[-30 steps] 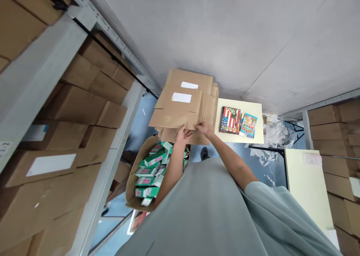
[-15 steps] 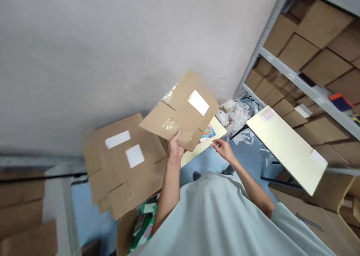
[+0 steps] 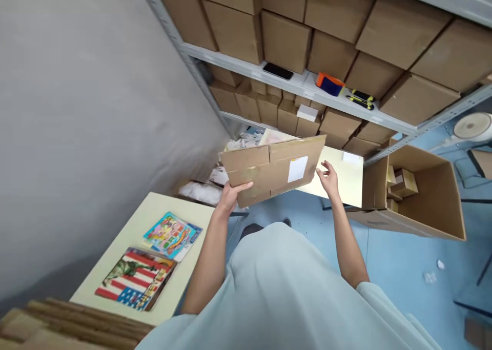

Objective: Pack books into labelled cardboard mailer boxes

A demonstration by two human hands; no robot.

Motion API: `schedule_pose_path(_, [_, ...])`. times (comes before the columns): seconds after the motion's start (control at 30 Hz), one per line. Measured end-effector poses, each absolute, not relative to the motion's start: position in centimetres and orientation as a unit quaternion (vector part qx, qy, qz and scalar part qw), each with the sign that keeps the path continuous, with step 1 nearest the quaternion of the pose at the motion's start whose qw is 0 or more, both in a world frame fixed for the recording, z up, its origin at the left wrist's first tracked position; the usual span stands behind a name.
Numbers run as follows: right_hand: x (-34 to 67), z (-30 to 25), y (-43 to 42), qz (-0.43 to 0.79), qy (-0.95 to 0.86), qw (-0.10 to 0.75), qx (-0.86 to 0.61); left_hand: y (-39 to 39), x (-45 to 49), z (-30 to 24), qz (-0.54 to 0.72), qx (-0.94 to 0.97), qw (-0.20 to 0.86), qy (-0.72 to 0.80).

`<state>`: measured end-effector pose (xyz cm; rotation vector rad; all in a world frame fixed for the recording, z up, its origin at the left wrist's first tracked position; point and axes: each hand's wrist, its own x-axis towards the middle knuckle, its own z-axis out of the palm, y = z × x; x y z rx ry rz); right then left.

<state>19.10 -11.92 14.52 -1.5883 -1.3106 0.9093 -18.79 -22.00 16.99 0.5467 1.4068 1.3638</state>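
Observation:
A flattened cardboard box (image 3: 261, 170) with a white label is gripped at its lower left corner by my left hand (image 3: 229, 199), thumb lying over the front. Just off the board's right edge is my right hand (image 3: 329, 181), its fingers loosely bent and apart, holding nothing that I can see. Behind the board, a pale yellow tabletop (image 3: 346, 178) is partly hidden. At my left, another pale table (image 3: 126, 237) bears a blue colourful packet (image 3: 172, 234) and a stack with a flag picture (image 3: 134, 278).
Shelving (image 3: 242, 65) full of cardboard boxes stands ahead, with a phone-like black slab (image 3: 279, 71) and yellow-black tools (image 3: 361, 99) on it. A large open carton (image 3: 426, 186) holds small boxes at the right. Stacked cardboard (image 3: 77, 322) fills the lower left.
My view has swung right, from the wall and stacked cardboard towards the shelving. The flattened box has come along in my left hand and is now tilted more edge-on; my right hand stays beside it.

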Motion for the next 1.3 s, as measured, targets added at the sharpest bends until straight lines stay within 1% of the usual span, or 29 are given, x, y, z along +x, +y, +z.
schedule_pose_path(0.13, [24.9,12.4,-9.8,0.4,-0.484,0.443,-0.64,-15.8,-14.8,16.0,0.512,0.249,0.579,0.583])
schedule_pose_path(0.27, [27.4,10.4,-9.8,0.394,-0.431,0.449,-0.676,-9.8,-11.6,14.0,0.528,0.262,0.543,0.598])
schedule_pose_path(0.33, [27.3,9.8,-10.0,0.367,-0.417,0.442,-0.704,-7.0,-10.1,13.1,0.56,0.249,0.53,0.587])
schedule_pose_path(0.4, [26.6,9.5,-10.1,0.326,-0.405,0.435,-0.735,-4.4,-8.7,12.5,0.575,0.231,0.543,0.567])
schedule_pose_path(0.5, [25.4,9.3,-9.8,0.292,-0.379,0.414,-0.774,-1.2,-7.4,11.8,0.556,0.253,0.564,0.555])
schedule_pose_path(0.7, [23.5,9.1,-8.4,0.283,-0.357,0.382,-0.804,4.0,-7.7,10.6,0.502,0.316,0.598,0.539])
schedule_pose_path(0.83, [21.4,9.1,-7.7,0.297,-0.384,0.362,-0.796,6.2,-7.8,10.0,0.471,0.324,0.633,0.522])
schedule_pose_path(0.93, [20.0,9.3,-7.8,0.316,-0.427,0.326,-0.782,6.9,-7.2,10.2,0.461,0.298,0.646,0.53])
schedule_pose_path(1.03, [20.0,10.4,-7.9,0.324,-0.441,0.291,-0.785,7.1,-6.6,11.0,0.466,0.279,0.625,0.56])
schedule_pose_path(1.13, [21.5,12.5,-6.8,0.32,-0.406,0.314,-0.796,6.7,-6.6,12.3,0.48,0.29,0.609,0.561])
schedule_pose_path(1.2, [22.7,14.2,-5.2,0.311,-0.404,0.322,-0.798,6.1,-6.9,13.3,0.465,0.329,0.6,0.562])
schedule_pose_path(1.3, [24.0,16.1,-2.2,0.3,-0.466,0.26,-0.791,5.1,-7.2,15.0,0.425,0.373,0.568,0.598])
